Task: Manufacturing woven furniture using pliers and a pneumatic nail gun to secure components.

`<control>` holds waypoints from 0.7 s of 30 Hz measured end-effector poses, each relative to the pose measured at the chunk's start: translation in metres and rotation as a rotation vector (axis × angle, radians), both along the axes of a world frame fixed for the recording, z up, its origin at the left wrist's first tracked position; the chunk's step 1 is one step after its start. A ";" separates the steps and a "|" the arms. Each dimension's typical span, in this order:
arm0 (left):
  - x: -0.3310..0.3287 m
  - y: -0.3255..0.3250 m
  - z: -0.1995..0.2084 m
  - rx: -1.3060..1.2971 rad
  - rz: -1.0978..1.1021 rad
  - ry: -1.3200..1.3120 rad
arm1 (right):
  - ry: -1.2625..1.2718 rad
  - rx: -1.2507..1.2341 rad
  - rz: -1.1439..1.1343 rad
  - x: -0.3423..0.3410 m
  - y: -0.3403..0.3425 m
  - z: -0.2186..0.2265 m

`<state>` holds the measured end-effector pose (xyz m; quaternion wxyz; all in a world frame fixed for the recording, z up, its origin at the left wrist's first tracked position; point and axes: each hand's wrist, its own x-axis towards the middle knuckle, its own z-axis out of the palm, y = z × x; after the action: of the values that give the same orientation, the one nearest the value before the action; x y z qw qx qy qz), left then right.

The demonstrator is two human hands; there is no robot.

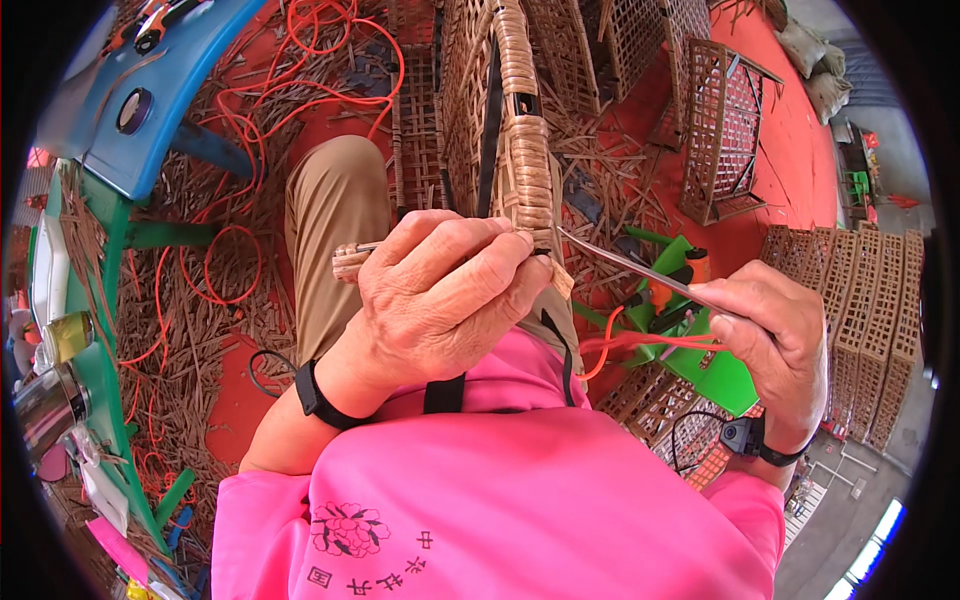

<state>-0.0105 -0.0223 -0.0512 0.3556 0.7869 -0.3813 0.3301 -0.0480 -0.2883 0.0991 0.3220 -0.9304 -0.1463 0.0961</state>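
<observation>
A tall woven basket (468, 110) stands upright in front of me, with a rim (530, 150) bound in brown strips. My left hand (450, 290) is closed on the near end of that rim, thumb and fingertips pressed together. A short bundle of brown strips (350, 262) sticks out to the left of this hand, and a loose strip end (562, 282) shows by its fingertips. To the right, my right hand (770, 335) grips a slim metal tool, awl-like (640, 268), its thin tip beside the rim near my left fingers. The handle end is hidden in my palm.
A green stool (715, 375) with an orange-handled tool (690, 270) stands at right. More woven baskets (725, 130) are behind, others (860, 320) stacked far right. Strip scraps (210, 340) and an orange hose (240, 110) cover the floor. A blue table (165, 90) is at left.
</observation>
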 end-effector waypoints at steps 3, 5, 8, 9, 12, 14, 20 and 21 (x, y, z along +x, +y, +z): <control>0.001 0.000 -0.002 -0.004 0.000 -0.017 | 0.012 -0.036 0.060 0.007 -0.004 -0.001; 0.001 0.000 -0.001 0.011 0.001 -0.009 | 0.008 -0.043 0.074 0.011 -0.007 -0.003; 0.000 0.000 -0.002 0.007 0.007 -0.007 | 0.002 -0.047 0.104 0.017 -0.010 -0.004; 0.000 -0.001 -0.002 0.006 0.003 -0.004 | 0.001 -0.050 0.112 0.017 -0.010 -0.003; 0.001 -0.001 -0.003 0.004 0.005 -0.022 | 0.027 -0.033 0.095 0.017 -0.011 -0.003; 0.001 -0.001 -0.003 0.015 0.014 -0.031 | 0.031 -0.022 0.094 0.017 -0.012 -0.003; 0.000 0.000 -0.004 0.011 0.009 -0.020 | 0.034 -0.032 0.110 0.021 -0.012 -0.004; 0.002 -0.001 -0.003 0.010 0.008 -0.019 | 0.049 -0.028 0.110 0.022 -0.013 -0.003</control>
<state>-0.0090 -0.0238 -0.0542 0.3467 0.7868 -0.3834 0.3372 -0.0261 -0.3009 0.0957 0.3066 -0.9227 -0.1882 0.1383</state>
